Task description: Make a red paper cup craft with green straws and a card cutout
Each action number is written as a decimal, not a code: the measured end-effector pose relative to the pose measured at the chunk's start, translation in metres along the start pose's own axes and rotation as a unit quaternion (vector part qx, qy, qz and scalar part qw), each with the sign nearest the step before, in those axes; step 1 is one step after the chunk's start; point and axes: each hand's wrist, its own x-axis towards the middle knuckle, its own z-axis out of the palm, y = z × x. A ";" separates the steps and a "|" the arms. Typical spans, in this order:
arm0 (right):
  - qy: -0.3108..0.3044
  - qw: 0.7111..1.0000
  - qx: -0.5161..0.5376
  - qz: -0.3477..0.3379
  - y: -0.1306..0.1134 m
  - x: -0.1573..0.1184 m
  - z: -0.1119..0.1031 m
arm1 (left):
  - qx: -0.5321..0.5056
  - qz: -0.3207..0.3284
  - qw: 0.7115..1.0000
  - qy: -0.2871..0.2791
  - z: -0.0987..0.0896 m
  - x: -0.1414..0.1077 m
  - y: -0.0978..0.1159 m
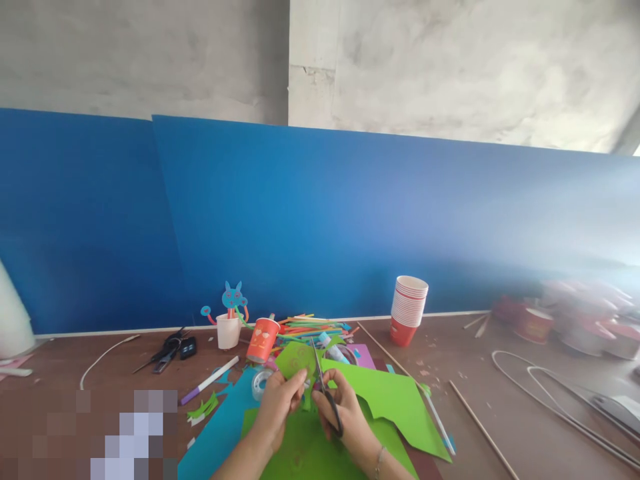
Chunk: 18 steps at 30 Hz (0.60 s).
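Observation:
My left hand pinches a piece of green paper with drawn outlines on it. In my right hand is a pair of scissors with dark handles, its blades pointing up and away beside the paper's right edge. Whether the blades are parted is hard to tell. Beneath both hands lie green sheets, one with a curved cut edge, over a blue sheet. A tape roll sits just left of my left hand, and a glue stick lies beyond the scissors.
A white cup with a blue paper figure and a red cup stand at the back left, near colourful straws. Stacked paper cups stand back right. A marker, keys, sticks and a cable lie around.

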 end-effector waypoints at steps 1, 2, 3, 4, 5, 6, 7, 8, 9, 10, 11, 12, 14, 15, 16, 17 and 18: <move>-0.002 1.000 0.000 0.001 0.000 0.000 0.000 | -0.002 0.002 1.000 0.005 0.000 0.000 0.000; -0.003 1.000 0.000 0.003 -0.001 0.000 0.000 | -0.004 0.003 1.000 0.013 -0.001 0.001 -0.001; -0.005 1.000 0.001 0.003 -0.001 0.000 0.000 | -0.007 0.001 1.000 0.021 -0.001 0.002 -0.002; -0.006 1.000 0.002 0.004 -0.001 0.000 0.000 | -0.011 -0.002 0.999 0.030 -0.001 0.003 -0.003; -0.006 1.000 0.002 0.005 -0.001 0.000 0.000 | -0.014 -0.006 0.999 0.036 -0.002 0.004 -0.004; -0.005 1.000 0.001 0.006 -0.001 0.000 0.000 | -0.016 -0.008 0.999 0.040 -0.002 0.005 -0.005; -0.004 1.000 0.000 0.007 -0.001 0.000 0.000 | -0.018 -0.007 0.999 0.044 -0.002 0.006 -0.006; -0.002 1.000 -0.001 0.007 0.000 0.001 0.000 | -0.018 -0.006 0.999 0.043 -0.002 0.007 -0.007; 0.000 1.000 -0.001 0.006 0.000 0.001 0.000 | -0.018 -0.006 0.999 0.038 -0.002 0.007 -0.008; 0.004 1.000 0.000 0.004 0.000 0.001 0.000 | -0.017 -0.006 0.999 0.028 -0.003 0.007 -0.009; 0.007 1.000 0.002 0.002 0.000 0.001 0.000 | -0.017 -0.006 1.000 0.018 -0.003 0.007 -0.009; 0.009 1.000 0.004 0.000 0.001 0.001 0.000 | -0.017 -0.006 1.000 0.008 -0.003 0.007 -0.009; 0.012 1.000 0.004 -0.002 0.001 0.001 -0.001 | -0.021 -0.008 1.000 -0.004 -0.003 0.006 -0.008; 0.012 1.000 0.004 -0.002 0.001 0.001 -0.001 | -0.024 -0.009 1.000 -0.004 -0.003 0.006 -0.008; 0.010 1.000 0.003 -0.002 0.001 0.001 -0.001 | -0.026 -0.011 1.000 -0.005 -0.003 0.006 -0.008; 0.010 1.000 0.004 -0.003 0.002 0.001 -0.002 | -0.028 -0.013 1.000 -0.006 -0.003 0.006 -0.007; 0.010 1.000 0.004 -0.003 0.002 0.001 -0.002 | -0.030 -0.013 0.999 -0.006 -0.003 0.005 -0.007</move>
